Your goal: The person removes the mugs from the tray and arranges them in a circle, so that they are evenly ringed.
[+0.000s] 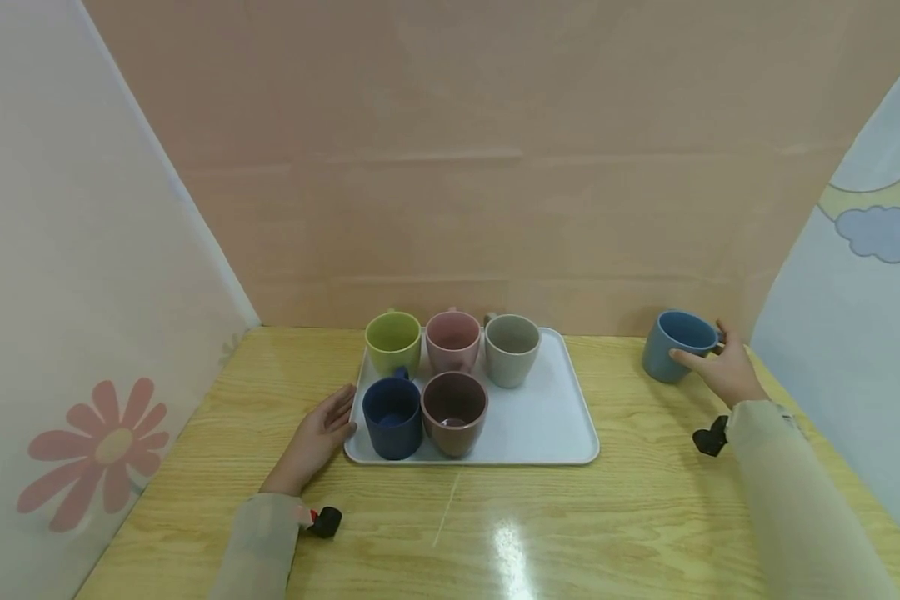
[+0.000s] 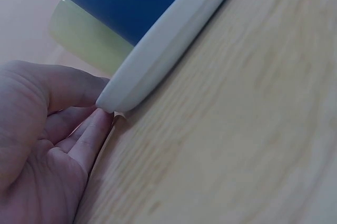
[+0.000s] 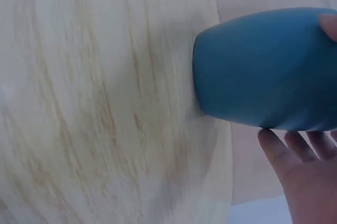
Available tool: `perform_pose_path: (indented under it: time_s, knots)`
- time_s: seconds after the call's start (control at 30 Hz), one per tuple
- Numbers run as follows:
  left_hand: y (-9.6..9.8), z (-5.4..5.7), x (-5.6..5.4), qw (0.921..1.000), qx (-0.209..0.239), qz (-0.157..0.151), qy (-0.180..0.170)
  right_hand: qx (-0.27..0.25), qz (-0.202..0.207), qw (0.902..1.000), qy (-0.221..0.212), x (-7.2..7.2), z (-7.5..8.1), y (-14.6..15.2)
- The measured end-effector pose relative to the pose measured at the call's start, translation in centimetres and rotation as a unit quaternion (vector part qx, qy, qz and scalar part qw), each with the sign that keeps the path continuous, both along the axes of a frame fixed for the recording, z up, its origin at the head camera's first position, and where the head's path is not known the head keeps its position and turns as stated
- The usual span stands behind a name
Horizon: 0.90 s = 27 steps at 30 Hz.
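My right hand (image 1: 727, 371) grips a blue mug (image 1: 663, 357) at the right back of the table, thumb at the near side of its rim and fingers around the handle side. In the right wrist view, the base of this mug (image 3: 247, 71) is close over the wood. At the left edge of a white tray (image 1: 547, 417), my left hand (image 1: 318, 437) pinches the rim, with thumb and fingers on either side of it in the left wrist view. Nearest to that hand on the tray stands a navy mug (image 1: 392, 429), with a brown mug (image 1: 453, 421) beside it.
Behind them on the tray stand a yellow-green mug (image 1: 393, 346), a pink mug (image 1: 452, 342) and a light grey mug (image 1: 512, 354). A beige backdrop (image 1: 495, 208) rises along the table's back edge. White patterned panels flank both sides.
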State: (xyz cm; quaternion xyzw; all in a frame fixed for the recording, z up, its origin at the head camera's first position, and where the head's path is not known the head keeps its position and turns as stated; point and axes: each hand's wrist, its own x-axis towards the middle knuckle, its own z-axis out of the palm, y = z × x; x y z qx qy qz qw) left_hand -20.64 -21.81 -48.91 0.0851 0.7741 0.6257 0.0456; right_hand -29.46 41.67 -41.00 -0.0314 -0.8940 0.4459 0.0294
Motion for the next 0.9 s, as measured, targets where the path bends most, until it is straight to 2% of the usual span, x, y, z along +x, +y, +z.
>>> perform_pose_path:
  time_s: [0.17,0.3,0.43,0.53,0.63,0.7,0.9]
  knots:
    - [0.1,0.0,0.0,1.0000,-0.001,0.004,-0.002,0.013,-0.053,0.9954,0.079,0.6,0.3,-1.3]
    - [0.0,-0.1,0.0,1.0000,-0.001,0.004,0.000,0.052,-0.085,0.9789,0.178,1.5,1.0,-3.6]
    - [-0.1,-0.1,-0.1,1.0000,-0.001,0.004,0.003,0.062,-0.070,0.9603,0.263,2.3,1.6,-6.9]
    - [-0.2,0.0,0.0,1.0000,0.000,0.002,0.004,0.044,-0.043,0.9537,0.294,2.8,1.8,-9.6]
    - [-0.2,0.1,0.0,1.0000,0.000,0.003,0.001,0.014,-0.019,0.9526,0.303,3.2,1.8,-12.0]
    - [-0.2,0.1,0.0,1.0000,0.001,0.003,-0.002,-0.015,-0.005,0.9559,0.293,3.6,1.6,-13.5]
    - [-0.1,0.1,0.1,1.0000,0.004,0.002,-0.006,-0.118,0.023,0.9683,0.219,4.4,0.9,-17.4]
